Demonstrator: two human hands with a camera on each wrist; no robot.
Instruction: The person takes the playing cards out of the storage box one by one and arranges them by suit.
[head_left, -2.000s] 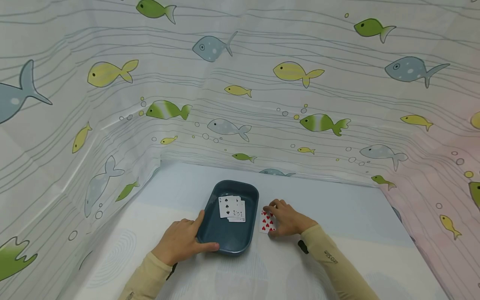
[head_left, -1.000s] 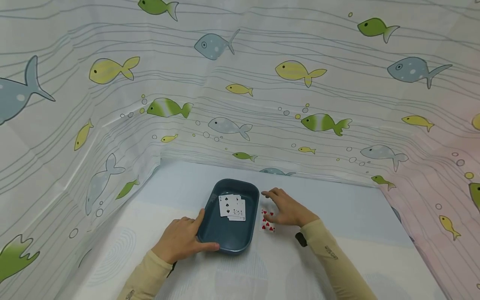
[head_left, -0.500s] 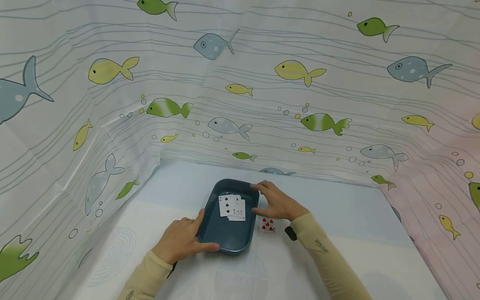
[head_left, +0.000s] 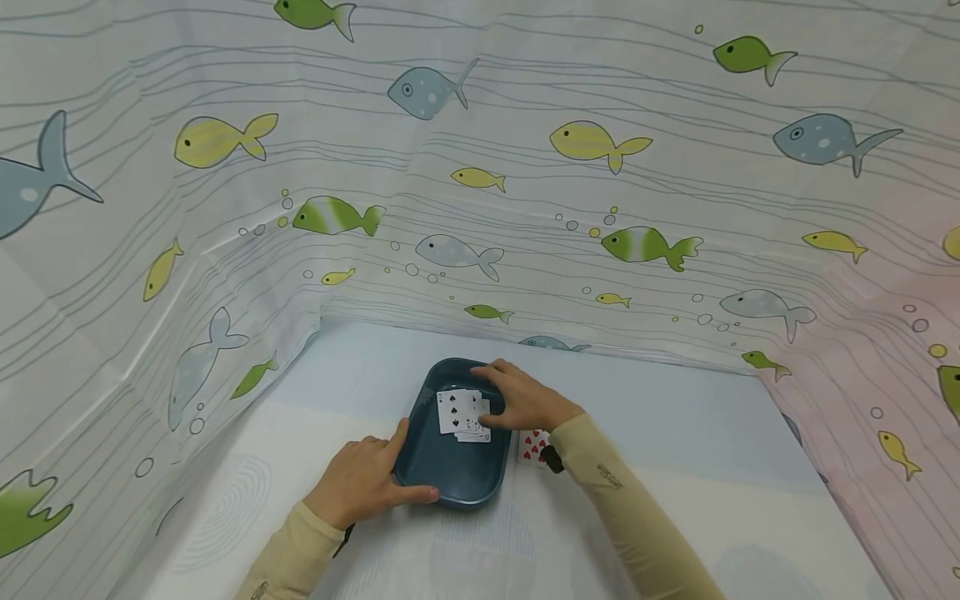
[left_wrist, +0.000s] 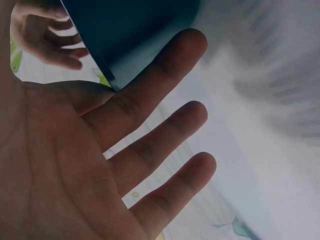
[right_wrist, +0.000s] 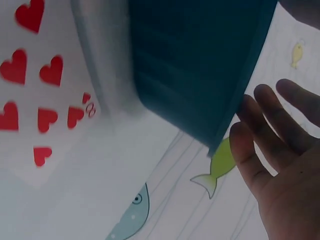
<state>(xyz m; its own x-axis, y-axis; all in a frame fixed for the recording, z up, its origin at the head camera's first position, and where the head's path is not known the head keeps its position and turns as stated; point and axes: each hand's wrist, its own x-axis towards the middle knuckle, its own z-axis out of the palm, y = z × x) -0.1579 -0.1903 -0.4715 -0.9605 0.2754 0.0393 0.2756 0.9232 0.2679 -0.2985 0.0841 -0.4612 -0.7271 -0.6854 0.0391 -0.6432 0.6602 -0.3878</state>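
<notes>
A dark blue rectangular tray (head_left: 450, 471) stands on the table, with several overlapping playing cards (head_left: 452, 412) face up inside; the top one shows black spades. My left hand (head_left: 363, 479) rests against the tray's left side and near corner, thumb and fingers spread; the left wrist view shows its fingers (left_wrist: 145, 107) extended. Above the tray's right rim is my right hand (head_left: 528, 402), fingers reaching over the cards and loosely bent, no card visible in them. An eight of hearts (right_wrist: 50, 70) lies face up on the table right of the tray, partly hidden by my right wrist in the head view.
The pale patterned table (head_left: 660, 442) extends to either side of the tray. Fish-printed sheets (head_left: 517, 208) rise as walls behind, left and right. A dark wrist strap piece (head_left: 552, 458) hangs below the right sleeve.
My right hand has let go of the eight of hearts, leaving it on the table, and has moved left over the tray's cards. The left hand and tray have stayed put.
</notes>
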